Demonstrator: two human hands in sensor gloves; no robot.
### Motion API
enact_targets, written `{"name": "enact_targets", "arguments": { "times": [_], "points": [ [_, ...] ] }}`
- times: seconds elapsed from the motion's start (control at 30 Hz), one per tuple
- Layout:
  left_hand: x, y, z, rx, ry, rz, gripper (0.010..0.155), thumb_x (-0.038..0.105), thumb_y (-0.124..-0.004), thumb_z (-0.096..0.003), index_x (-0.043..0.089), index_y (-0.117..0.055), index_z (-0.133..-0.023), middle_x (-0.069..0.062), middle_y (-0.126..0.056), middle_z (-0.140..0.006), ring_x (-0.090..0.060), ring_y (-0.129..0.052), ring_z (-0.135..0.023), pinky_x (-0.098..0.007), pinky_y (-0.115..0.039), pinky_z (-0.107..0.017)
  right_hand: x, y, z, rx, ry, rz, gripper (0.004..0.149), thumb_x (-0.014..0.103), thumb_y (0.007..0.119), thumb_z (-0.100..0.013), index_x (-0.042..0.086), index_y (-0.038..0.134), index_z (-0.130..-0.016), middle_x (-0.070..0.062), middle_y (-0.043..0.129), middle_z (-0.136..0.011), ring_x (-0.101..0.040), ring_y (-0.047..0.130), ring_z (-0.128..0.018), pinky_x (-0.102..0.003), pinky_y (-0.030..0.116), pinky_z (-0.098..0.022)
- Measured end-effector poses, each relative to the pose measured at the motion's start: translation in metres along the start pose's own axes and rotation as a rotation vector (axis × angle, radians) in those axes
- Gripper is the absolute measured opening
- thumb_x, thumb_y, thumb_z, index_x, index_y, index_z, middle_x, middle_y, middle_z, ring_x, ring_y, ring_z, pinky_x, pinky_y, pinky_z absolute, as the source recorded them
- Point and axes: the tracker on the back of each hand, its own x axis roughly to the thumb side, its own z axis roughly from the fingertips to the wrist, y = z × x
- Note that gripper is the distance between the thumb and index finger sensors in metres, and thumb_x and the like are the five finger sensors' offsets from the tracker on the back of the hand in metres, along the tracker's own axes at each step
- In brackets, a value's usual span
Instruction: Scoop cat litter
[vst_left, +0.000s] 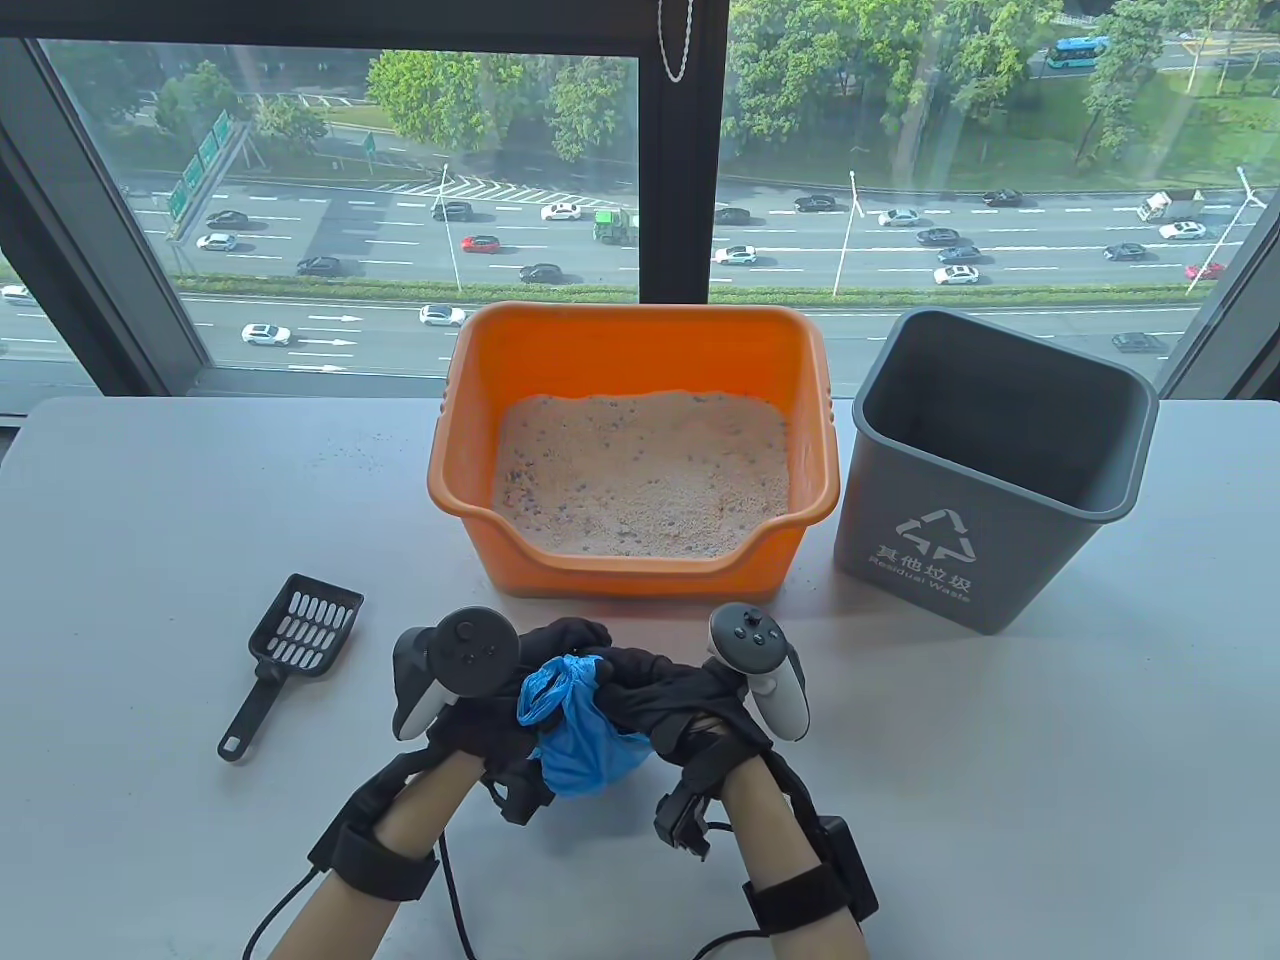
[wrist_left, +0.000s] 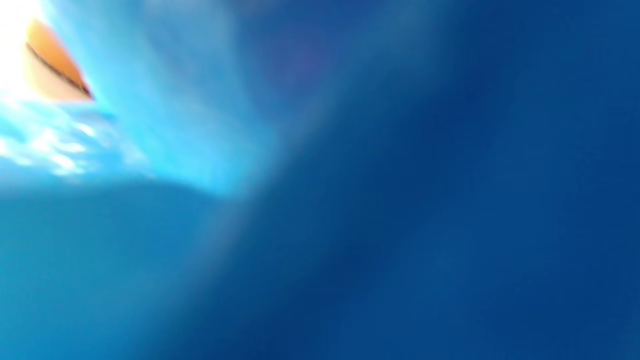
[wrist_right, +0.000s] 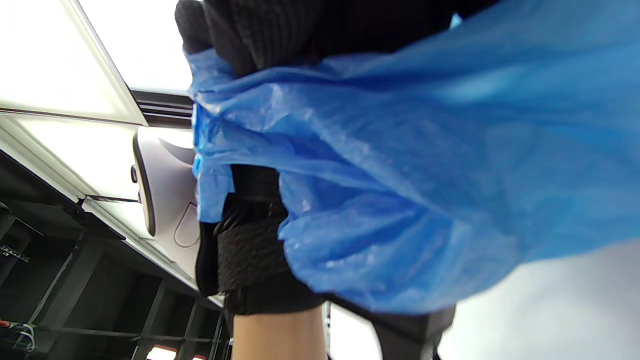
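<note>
Both hands hold a blue plastic bag (vst_left: 580, 735) between them just in front of the orange litter box (vst_left: 470, 420). My left hand (vst_left: 520, 690) grips the bag's gathered top from the left. My right hand (vst_left: 650, 690) grips it from the right. The bag fills the left wrist view (wrist_left: 400, 225) and shows bunched under my right hand's gloved fingers (wrist_right: 280, 30) in the right wrist view (wrist_right: 425, 175). The box holds pale litter (vst_left: 640, 475) with dark specks. A black slotted scoop (vst_left: 290, 650) lies on the table to the left, apart from both hands.
A grey waste bin (vst_left: 1110, 470) with a recycling mark stands open to the right of the litter box. The white table (vst_left: 150, 500) runs up to a window at the back. Cables trail from both wrists at the front edge.
</note>
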Motion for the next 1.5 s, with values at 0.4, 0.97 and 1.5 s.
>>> {"name": "enact_targets", "arguments": {
  "times": [0.4, 0.97, 1.5],
  "points": [
    [-0.007, 0.005, -0.002, -0.007, 0.015, 0.035, 0.068, 0.068, -0.067, -0.0351, 0.03, -0.079, -0.09, 0.011, -0.091, -0.043, -0.007, -0.092, -0.013, -0.027, -0.079, -0.017, 0.019, -0.019, 0.015, -0.211, -0.036, 0.243, 0.038, 0.028, 0.076, -0.044, 0.017, 0.084, -0.079, -0.008, 0.081, -0.071, -0.018, 0.079, -0.05, -0.046, 0.067, -0.047],
    [0.014, 0.012, -0.002, -0.156, -0.021, -0.06, 0.056, 0.047, -0.076, -0.0524, 0.036, -0.06, -0.105, 0.007, -0.088, -0.065, -0.011, -0.095, -0.032, -0.031, -0.08, -0.031, 0.021, -0.018, 0.018, -0.368, -0.002, 0.316, 0.035, 0.042, 0.079, -0.044, 0.02, 0.087, -0.07, -0.005, 0.085, -0.065, -0.017, 0.082, -0.044, -0.045, 0.07, -0.042],
    [0.002, 0.057, 0.059, 0.239, 0.042, -0.066, 0.039, 0.048, -0.074, -0.0458, 0.037, -0.092, -0.079, 0.007, -0.093, -0.06, -0.019, -0.092, -0.058, -0.036, -0.075, -0.045, 0.013, -0.044, 0.031, -0.506, 0.159, 0.434, 0.031, 0.035, 0.079, -0.043, 0.011, 0.091, -0.06, -0.012, 0.087, -0.056, -0.022, 0.082, -0.037, -0.048, 0.069, -0.038]
  ]
}}
